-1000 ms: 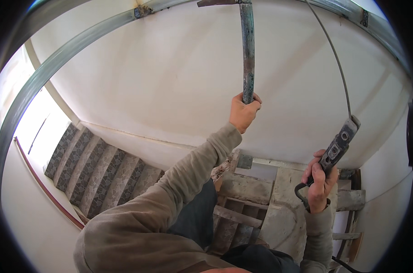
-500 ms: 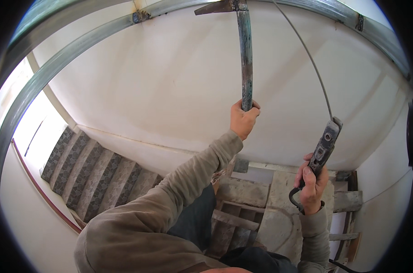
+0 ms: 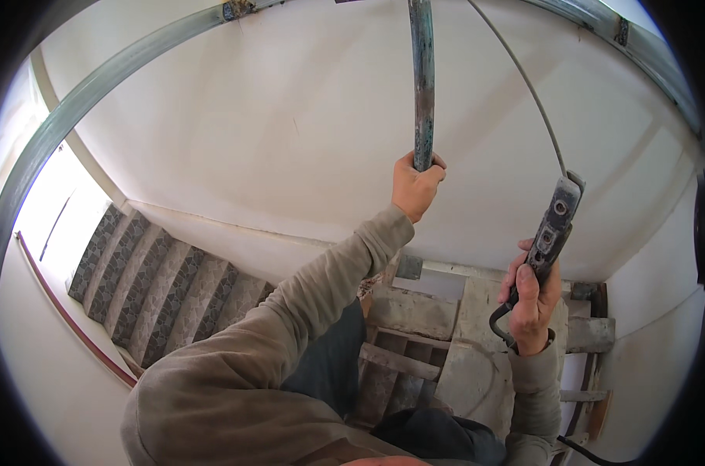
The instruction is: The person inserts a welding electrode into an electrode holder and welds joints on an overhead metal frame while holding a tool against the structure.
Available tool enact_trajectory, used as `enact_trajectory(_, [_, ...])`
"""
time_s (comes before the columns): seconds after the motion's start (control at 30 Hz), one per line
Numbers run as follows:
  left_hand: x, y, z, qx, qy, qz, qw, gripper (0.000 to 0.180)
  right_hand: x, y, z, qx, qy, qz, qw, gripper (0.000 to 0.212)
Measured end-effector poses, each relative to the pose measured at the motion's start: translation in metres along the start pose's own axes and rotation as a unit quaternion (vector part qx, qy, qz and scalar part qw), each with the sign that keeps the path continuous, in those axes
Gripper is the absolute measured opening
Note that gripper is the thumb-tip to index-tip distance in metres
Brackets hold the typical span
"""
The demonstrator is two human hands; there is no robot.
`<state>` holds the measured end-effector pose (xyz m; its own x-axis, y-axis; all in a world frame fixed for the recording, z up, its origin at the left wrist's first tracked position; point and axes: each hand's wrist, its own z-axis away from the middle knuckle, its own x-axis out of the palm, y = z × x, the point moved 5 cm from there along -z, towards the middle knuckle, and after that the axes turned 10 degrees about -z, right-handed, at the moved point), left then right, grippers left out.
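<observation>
My left hand [image 3: 416, 188] is closed round the lower end of a hammer [image 3: 422, 85] with a worn metal tube handle. It points up, and its head is almost wholly cut off by the top edge. Lower and to the right, my right hand [image 3: 533, 303] grips a dark welding electrode holder [image 3: 556, 221], thumb along its side. From the holder's jaws a long thin welding rod [image 3: 527, 74] slants up and left out of view. A black cable [image 3: 498, 320] curves from the holder's bottom beside my wrist.
Galvanized steel tubes [image 3: 96, 92] with dark weld marks arch across the top and left. Behind them stands a white wall [image 3: 290, 132]. Patterned stairs [image 3: 154, 287] descend at left beside a red-brown handrail [image 3: 77, 330]. Dusty boards [image 3: 469, 349] lie below me, with gaps between them.
The view has tipped lower, so the tubes and the hammer's head slide up toward or past the top edge. Both hands sit slightly higher in the picture, with the same grips.
</observation>
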<state>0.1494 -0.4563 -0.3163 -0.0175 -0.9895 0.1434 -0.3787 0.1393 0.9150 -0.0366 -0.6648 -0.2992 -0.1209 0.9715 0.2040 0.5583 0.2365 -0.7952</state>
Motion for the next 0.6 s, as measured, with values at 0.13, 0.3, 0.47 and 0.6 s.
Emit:
enact_trajectory(0.13, [-0.002, -0.003, -0.003, 0.003, 0.004, 0.005, 1.000, 0.004, 0.004, -0.003, -0.002, 0.016, 0.012, 0.003, 1.000, 0.035])
enact_trajectory(0.3, [0.002, 0.000, 0.006, -0.028, -0.003, 0.002, 1.000, 0.002, 0.004, -0.001, 0.001, 0.014, 0.011, 0.006, 1.000, 0.031])
enact_trajectory(0.47, [0.003, 0.006, 0.005, -0.027, -0.005, 0.013, 1.000, 0.003, 0.014, -0.007, -0.009, 0.008, 0.008, 0.023, 1.000, 0.029])
enact_trajectory(0.6, [0.006, 0.005, 0.003, -0.028, 0.000, 0.022, 0.999, 0.004, 0.019, -0.010, -0.013, 0.004, -0.005, 0.062, 0.998, 0.031])
